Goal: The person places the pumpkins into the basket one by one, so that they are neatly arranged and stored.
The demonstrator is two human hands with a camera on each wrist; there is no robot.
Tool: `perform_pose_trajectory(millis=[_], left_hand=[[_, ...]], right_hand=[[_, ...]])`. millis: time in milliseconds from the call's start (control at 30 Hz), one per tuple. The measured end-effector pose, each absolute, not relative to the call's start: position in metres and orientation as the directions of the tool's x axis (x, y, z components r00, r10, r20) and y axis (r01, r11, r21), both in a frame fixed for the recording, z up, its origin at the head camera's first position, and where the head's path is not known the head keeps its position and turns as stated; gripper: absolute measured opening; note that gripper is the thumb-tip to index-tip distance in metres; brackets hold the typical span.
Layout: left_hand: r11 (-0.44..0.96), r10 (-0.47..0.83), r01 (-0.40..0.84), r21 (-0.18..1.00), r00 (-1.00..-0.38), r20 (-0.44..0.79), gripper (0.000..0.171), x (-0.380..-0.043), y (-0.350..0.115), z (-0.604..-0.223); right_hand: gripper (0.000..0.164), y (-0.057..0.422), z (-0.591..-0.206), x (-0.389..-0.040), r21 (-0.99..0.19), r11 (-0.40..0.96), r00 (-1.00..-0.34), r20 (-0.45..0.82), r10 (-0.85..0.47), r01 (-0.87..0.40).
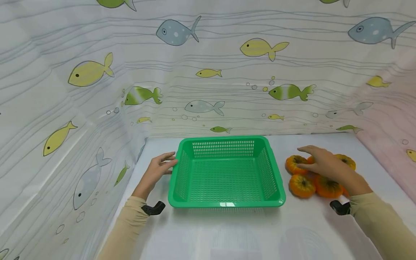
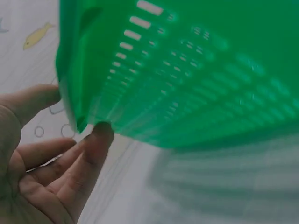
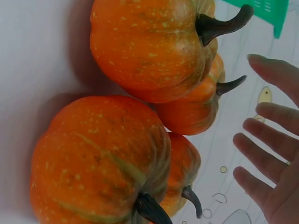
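A green plastic basket [image 1: 227, 204] with slotted walls stands on the white table, and nothing lies in it. At its left side is my left hand [image 1: 158, 169], its fingers loosely bent and the thumb by the rim. In the left wrist view a fingertip of that hand [image 2: 60, 163] overlaps the basket's slotted wall [image 2: 187, 70]; whether it presses cannot be told. My right hand [image 1: 329, 167] hovers over several small orange pumpkins [image 1: 302, 186] with dark stems. In the right wrist view, the fingers of that hand [image 3: 275, 135] are spread beside the pumpkins [image 3: 103, 158], holding nothing.
The white table [image 1: 227, 231] carries the basket in the middle and the pumpkins to its right. A fish-patterned cloth [image 1: 227, 83] hangs behind and along both sides. Black wrist cameras [image 1: 154, 208] sit beneath both forearms.
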State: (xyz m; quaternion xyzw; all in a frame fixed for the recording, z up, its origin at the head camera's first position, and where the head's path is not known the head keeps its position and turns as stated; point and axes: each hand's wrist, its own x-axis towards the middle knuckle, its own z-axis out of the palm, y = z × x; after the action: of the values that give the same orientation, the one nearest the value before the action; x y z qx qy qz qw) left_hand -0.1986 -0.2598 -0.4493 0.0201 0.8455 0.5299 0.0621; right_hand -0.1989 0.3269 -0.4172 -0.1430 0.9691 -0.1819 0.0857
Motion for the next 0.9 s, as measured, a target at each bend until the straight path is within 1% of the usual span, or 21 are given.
perform_pose_trajectory(millis=[167,267,367,567,733,900], left_hand=[[0.294,0.031,-0.104,0.950,-0.993,-0.118,0.063,-0.209,-0.245,-0.462],[0.228,-0.012,-0.135,0.964,-0.991,-0.136,0.058,-0.210,-0.243,-0.467],[0.179,-0.039,-0.149,0.973,-0.989,-0.144,0.056,-0.209,-0.243,-0.471],[0.120,-0.023,-0.141,0.983,-0.990,-0.140,0.059,-0.210,-0.243,-0.476],[0.114,-0.027,-0.149,0.982,-0.989,-0.147,0.058,-0.210,-0.243,-0.477],[0.104,-0.022,-0.135,0.985,-0.991,-0.133,0.058,-0.210,-0.242,-0.473]], right_hand=[[0.080,0.333,-0.431,-0.208,-0.351,0.897,-0.938,-0.114,-0.327,-0.270],[0.080,0.332,-0.439,-0.213,-0.330,0.896,-0.933,-0.097,-0.347,-0.299],[0.082,0.331,-0.444,-0.217,-0.321,0.901,-0.936,-0.101,-0.337,-0.290],[0.081,0.331,-0.445,-0.219,-0.342,0.907,-0.945,-0.127,-0.303,-0.245],[0.078,0.332,-0.447,-0.220,-0.373,0.901,-0.949,-0.132,-0.287,-0.221],[0.080,0.332,-0.451,-0.220,-0.393,0.898,-0.953,-0.136,-0.270,-0.198]])
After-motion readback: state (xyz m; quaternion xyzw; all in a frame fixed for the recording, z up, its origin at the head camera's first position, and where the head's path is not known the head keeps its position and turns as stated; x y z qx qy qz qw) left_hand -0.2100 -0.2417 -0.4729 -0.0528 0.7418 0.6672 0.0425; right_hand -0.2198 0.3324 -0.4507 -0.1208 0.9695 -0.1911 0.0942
